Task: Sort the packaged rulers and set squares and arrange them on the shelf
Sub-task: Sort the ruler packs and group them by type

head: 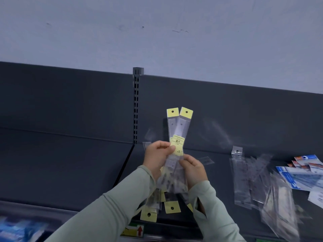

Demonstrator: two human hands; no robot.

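A: Where are the person's hands?

B: Raised in front of the shelf (70, 163), close together. Both are clamped on a bundle of packaged rulers (172, 182). The left hand (158, 155) pinches it high up, thumb on a yellow paper label. The right hand (192, 170) grips it just below, from the right side. Pale green sleeves (111, 203) cover both arms to the wrists.

A: What does the bundle look like?

B: Long, narrow clear bags with yellow header cards. Two rulers (176, 126) stick up above the hands, fanned slightly apart, each header with a punched hole. Other packs hang the opposite way – their yellow cards (172, 207) dangle below the wrists.

A: Is anything lying on the shelf itself?

B: Yes, to the right. A heap of loose clear packs (244, 177) lies on the dark grey board, overlapping at odd angles, too blurred to tell what is inside. At the far right edge sit blue and white packs (300, 177).

A: And around it?

B: A slotted post (136, 105) divides the shelf's back panel, with a pale wall (157, 32) above. On the shelf's front edge, under the arms, is a small label with a red arrow (134, 230).
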